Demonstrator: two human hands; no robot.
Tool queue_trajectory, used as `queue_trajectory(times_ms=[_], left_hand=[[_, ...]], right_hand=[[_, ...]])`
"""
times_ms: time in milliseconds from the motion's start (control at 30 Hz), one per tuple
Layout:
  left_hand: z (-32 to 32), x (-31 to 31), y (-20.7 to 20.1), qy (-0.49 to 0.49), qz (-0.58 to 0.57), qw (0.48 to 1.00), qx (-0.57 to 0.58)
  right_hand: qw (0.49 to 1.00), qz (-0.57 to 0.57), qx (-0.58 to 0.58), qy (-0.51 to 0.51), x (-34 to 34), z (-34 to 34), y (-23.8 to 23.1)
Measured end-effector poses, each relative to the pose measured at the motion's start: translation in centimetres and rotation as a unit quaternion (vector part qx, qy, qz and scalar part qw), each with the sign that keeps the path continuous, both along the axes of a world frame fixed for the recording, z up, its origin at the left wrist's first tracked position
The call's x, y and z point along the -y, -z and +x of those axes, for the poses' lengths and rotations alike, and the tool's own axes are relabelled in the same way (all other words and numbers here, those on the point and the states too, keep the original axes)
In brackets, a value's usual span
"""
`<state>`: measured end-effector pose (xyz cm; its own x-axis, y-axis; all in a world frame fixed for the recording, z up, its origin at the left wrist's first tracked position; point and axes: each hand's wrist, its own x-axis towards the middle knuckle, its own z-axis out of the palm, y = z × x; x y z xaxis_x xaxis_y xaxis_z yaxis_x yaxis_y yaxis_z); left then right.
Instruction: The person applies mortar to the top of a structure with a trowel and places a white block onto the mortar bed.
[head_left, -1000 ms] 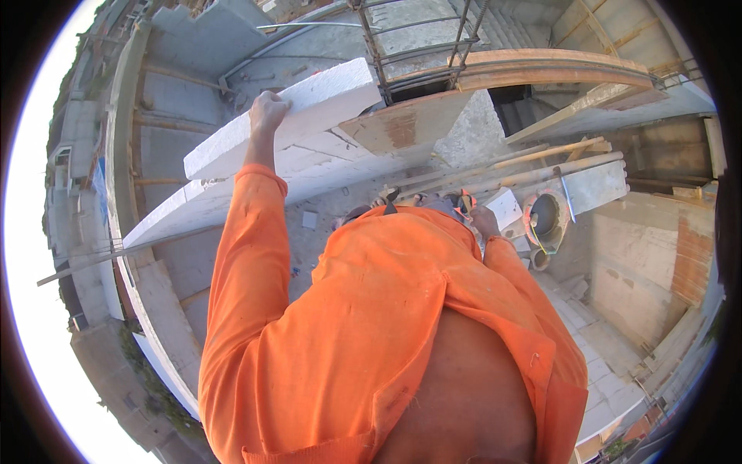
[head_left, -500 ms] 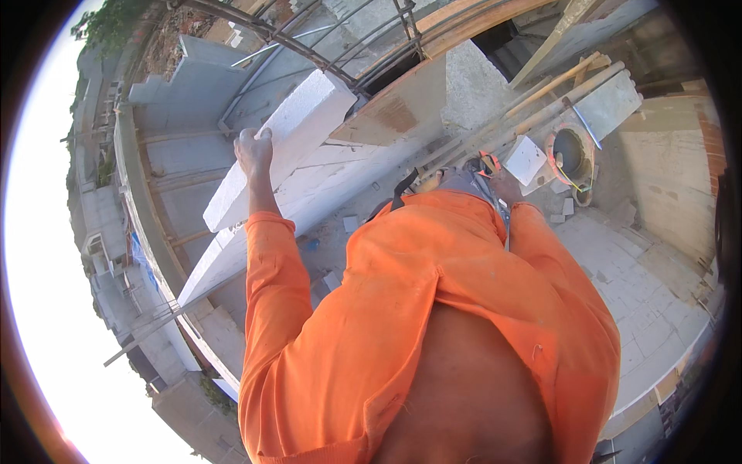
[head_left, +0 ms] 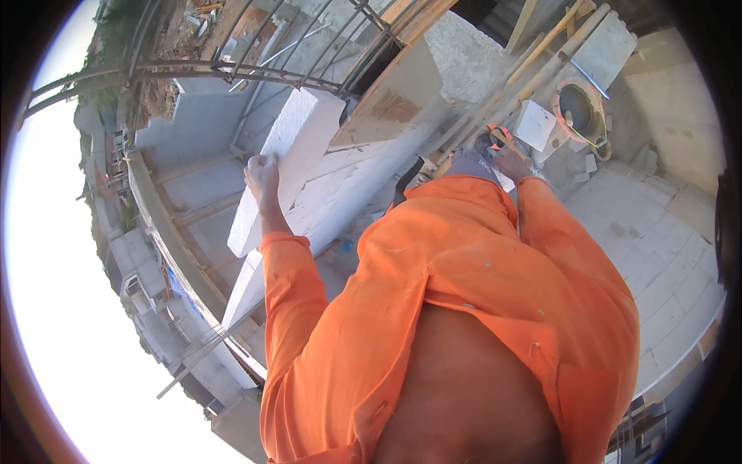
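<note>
a long white block [head_left: 290, 162], rough and chalky on its faces, lies tilted on top of a second, longer white slab [head_left: 340, 201] that runs slantwise from lower left to upper right; the left hand [head_left: 263, 174] is closed in a fist against the block's edge. a small white square piece [head_left: 535, 124] sits just above the right hand [head_left: 512, 162]
</note>
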<state>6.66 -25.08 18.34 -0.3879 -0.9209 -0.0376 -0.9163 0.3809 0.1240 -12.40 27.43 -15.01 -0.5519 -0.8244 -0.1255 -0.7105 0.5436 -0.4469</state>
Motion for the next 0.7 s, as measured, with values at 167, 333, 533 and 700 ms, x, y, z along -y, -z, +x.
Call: queue_trajectory(times_ms=[167,333,533,700], left_hand=[[1.0,-1.2,-0.1,0.011,-0.016,0.992,-0.125],[1.9,-9.6,2.5,0.004,0.074,0.994,-0.085],[11.1,-17.9,13.9,0.11,0.243,0.964,0.002],[14.0,-18.5,12.5,0.05,0.374,0.923,0.072]], right_hand=[[0.999,-0.006,-0.02,-0.044,-0.1,-1.4,0.0],[0.982,0.127,0.105,0.09,1.2,-1.1,-6.4],[0.988,0.08,0.129,0.008,0.5,-2.2,-2.1],[0.969,0.079,0.213,0.1,1.5,-2.9,-6.7]])
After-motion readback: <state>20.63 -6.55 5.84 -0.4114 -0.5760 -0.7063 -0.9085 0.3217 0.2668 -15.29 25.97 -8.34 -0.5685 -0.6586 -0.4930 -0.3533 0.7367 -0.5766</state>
